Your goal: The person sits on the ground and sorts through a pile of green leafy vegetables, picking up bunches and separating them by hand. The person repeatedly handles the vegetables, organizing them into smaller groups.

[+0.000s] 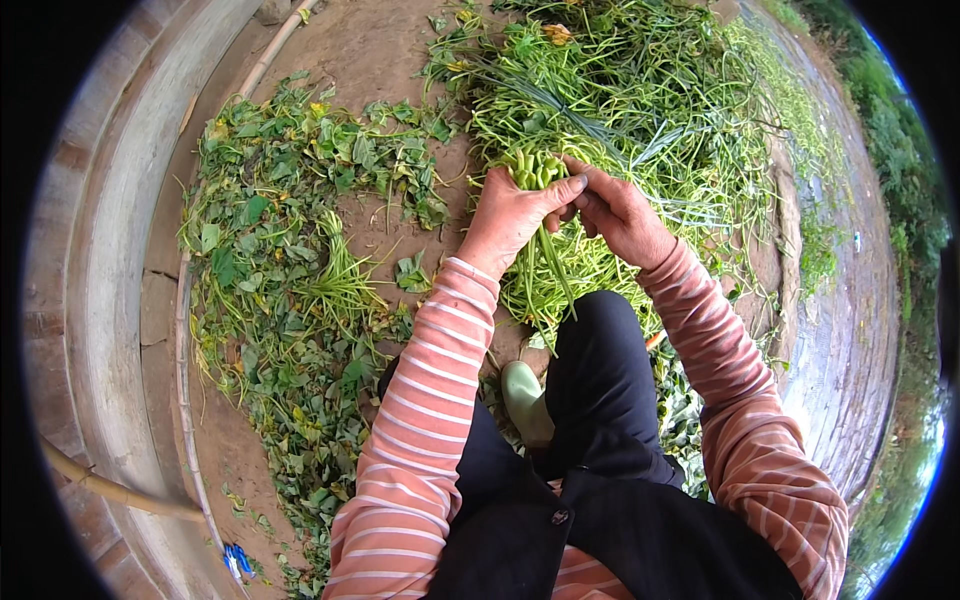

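Note:
A bundle of green stems (534, 169) is held between my hands, its cut ends bunched at the top and thin stalks hanging below. My left hand (514, 210) wraps round the bundle, thumb across its front. My right hand (619, 214) pinches at the bundle's right side, fingertips close to the left thumb; what lies between those fingers is hidden. Just beyond, a large heap of long green stems (690, 97) covers the ground, with several long dark-green blades (559, 105) lying on it. A bunch of pale stems (341, 262) lies to the left among loose leaves.
Loose leaves (277, 255) spread over the earthen ground at left, beside a long thin pole (184, 360) and a pale ledge (112, 247). A bamboo pole (120, 491) crosses lower left, near a small blue object (238, 559). My pale green boot (526, 401) stands below the hands.

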A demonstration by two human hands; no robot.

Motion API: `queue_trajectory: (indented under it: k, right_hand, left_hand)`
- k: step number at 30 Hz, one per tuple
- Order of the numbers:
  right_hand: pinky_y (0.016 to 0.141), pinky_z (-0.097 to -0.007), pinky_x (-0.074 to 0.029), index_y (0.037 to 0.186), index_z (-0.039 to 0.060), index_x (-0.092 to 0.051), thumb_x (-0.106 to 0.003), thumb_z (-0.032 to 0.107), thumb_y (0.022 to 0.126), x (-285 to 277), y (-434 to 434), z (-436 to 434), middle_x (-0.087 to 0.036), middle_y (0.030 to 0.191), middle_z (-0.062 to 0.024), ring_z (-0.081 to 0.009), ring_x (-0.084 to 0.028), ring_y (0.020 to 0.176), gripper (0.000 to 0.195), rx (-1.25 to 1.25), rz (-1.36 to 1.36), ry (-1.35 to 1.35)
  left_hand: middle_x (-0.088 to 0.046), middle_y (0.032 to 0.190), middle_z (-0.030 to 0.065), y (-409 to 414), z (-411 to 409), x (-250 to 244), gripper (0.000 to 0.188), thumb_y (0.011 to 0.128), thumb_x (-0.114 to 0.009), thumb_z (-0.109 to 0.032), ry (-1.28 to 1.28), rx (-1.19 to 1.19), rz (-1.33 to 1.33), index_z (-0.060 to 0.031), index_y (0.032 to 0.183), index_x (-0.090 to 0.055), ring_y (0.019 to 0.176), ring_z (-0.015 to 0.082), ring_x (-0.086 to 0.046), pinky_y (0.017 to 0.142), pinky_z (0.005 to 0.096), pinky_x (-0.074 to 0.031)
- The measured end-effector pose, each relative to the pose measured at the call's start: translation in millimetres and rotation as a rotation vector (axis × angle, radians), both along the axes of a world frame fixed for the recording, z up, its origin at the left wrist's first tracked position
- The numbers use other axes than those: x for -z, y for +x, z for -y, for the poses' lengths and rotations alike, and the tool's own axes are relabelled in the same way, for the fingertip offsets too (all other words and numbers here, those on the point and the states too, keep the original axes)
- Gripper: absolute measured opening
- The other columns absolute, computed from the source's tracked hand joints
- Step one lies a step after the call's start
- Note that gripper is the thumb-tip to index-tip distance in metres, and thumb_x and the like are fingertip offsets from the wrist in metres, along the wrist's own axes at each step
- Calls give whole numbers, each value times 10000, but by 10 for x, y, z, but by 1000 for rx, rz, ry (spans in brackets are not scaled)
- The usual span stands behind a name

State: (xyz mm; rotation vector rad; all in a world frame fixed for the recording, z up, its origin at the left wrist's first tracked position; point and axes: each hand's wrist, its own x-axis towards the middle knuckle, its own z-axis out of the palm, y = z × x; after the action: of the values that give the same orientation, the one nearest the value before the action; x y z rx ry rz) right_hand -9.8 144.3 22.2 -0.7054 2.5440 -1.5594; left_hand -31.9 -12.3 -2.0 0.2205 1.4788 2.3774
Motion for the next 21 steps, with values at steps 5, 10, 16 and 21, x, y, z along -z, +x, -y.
queue_trajectory:
  k: [5,10,16,21]
  right_hand:
    - [508,-208,-421,1244,-6,-398,-439,41,874,32,-21,-25,-602,730,-40,-78,-503,555,375,49,101,-61]
    - [512,-225,-435,1177,19,-457,-530,164,869,54,-18,23,-607,718,-57,-82,-510,555,348,163,301,-139]
    - [581,-260,-450,897,8,-576,-550,198,860,174,-9,-82,-619,720,-61,-113,-550,620,195,154,100,42]
    - [573,-257,-432,835,17,-584,-528,201,873,245,9,-44,-586,663,-33,-103,-516,602,196,123,183,-38]
  left_hand:
    - [-567,656,-1,-4,-23,5,104,757,-667,-69,10,-5,-18,-54,816,-583,502,82,-504,426,200,-395]
    - [-565,653,-12,-33,4,38,97,745,-673,-57,55,-64,-24,-53,785,-585,493,73,-497,431,205,-397]
    - [-601,698,18,-65,83,-12,111,750,-683,-124,91,-135,5,-66,789,-596,552,102,-540,463,219,-421]
    - [-649,844,91,-64,122,-38,181,788,-645,-195,131,-66,70,-43,882,-614,738,140,-603,589,249,-473]
